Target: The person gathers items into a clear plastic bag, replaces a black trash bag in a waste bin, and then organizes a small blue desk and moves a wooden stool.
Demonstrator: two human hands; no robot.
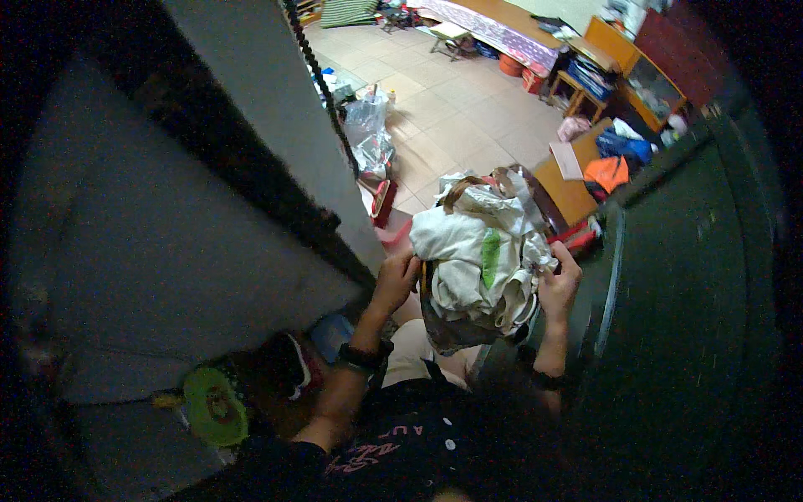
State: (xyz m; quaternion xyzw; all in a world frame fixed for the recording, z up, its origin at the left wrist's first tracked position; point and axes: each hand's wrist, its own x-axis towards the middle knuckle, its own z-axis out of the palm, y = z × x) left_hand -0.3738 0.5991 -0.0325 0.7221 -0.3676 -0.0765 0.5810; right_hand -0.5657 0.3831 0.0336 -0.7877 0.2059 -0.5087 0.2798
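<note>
In front of my body I carry a bundle of clothes, mostly white and crumpled, with a bright green patch on one piece. Brown and grey pieces show at its far end. A dark holder, perhaps a bag or basket, shows under its near edge; its kind is mostly hidden. My left hand is closed on the left side of the load, thumb toward the cloth. On the opposite side my right hand grips the edge, fingers curled by some thin white material.
A grey wall stands at left, a dark green door or panel at right. Beyond lies a tiled floor with plastic bags, a red shoe and a stool. A green fan-shaped thing is at lower left.
</note>
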